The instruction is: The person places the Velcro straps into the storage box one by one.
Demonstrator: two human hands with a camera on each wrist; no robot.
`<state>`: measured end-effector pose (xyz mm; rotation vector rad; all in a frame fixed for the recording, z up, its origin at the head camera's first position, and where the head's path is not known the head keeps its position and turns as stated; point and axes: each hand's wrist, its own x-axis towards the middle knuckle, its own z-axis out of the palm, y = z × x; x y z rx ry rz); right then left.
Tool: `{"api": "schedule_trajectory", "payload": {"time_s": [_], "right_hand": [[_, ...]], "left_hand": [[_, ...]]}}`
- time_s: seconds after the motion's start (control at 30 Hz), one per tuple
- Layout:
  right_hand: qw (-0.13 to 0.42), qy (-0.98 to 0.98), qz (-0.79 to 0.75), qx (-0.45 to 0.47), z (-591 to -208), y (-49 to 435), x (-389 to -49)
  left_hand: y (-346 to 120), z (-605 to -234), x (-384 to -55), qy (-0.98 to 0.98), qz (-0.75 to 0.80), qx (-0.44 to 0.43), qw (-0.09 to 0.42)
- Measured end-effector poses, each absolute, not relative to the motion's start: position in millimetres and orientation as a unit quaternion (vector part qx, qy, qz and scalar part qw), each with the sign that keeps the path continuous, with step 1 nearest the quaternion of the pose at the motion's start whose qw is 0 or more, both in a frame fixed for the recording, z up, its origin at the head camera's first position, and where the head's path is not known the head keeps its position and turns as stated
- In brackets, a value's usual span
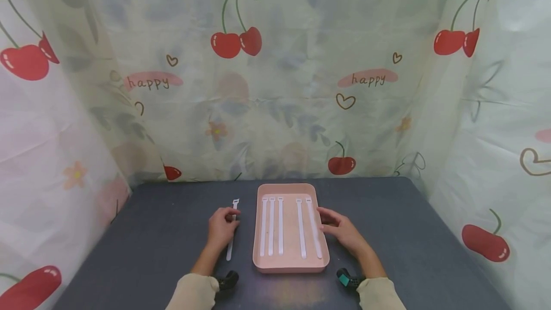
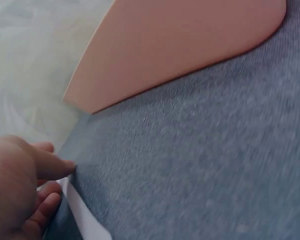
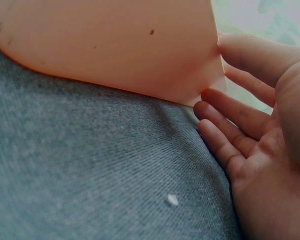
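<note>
My left hand (image 1: 221,226) is beside the pink tray, its thumb and fingers pinching a white cable tie (image 1: 230,250). The tie lies lengthwise, its slotted head toward the back; its middle is partly hidden by the fingers. In the left wrist view, the tie (image 2: 84,215) runs down from between the fingertips over the cloth. My right hand (image 1: 344,233) touches the right wall of the tray (image 1: 290,270) with relaxed, extended fingers. Inside the tray, three white cable ties (image 1: 271,228) lie parallel on the left and two more (image 1: 301,231) on the right, with a gap between the groups.
A dark grey cloth (image 1: 172,233) covers the table. Printed curtains (image 1: 280,85) hang behind it and along both sides. A small white speck (image 3: 172,200) lies on the cloth near the right hand. Both wrists wear dark bands (image 1: 228,280).
</note>
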<state>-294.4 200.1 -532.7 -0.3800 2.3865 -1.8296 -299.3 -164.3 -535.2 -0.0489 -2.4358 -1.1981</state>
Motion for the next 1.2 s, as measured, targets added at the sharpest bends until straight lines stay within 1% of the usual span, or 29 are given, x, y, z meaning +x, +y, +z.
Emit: {"api": "schedule_trajectory", "payload": {"time_s": [0.17,0.43,0.7,0.9,1.2], "right_hand": [[0.053,0.785,-0.604,-0.126,-532.7,199.8,-294.4],[0.052,0.787,-0.603,-0.125,-533.6,199.5,-295.2],[0.053,0.787,-0.602,-0.127,-534.5,200.1,-295.1],[0.053,0.787,-0.602,-0.128,-534.3,200.2,-295.0],[0.051,0.786,-0.602,-0.129,-532.8,199.6,-295.3]], "left_hand": [[-169.7,-529.3,-298.6,-0.902,-0.397,-0.027,0.167],[-179.4,-517.8,-302.0,-0.915,-0.391,-0.026,0.097],[-180.4,-509.5,-304.1,-0.937,-0.34,-0.033,0.075],[-180.6,-506.9,-303.9,-0.933,-0.354,-0.027,0.058],[-181.7,-499.9,-304.6,-0.931,-0.363,-0.022,0.0]]}}
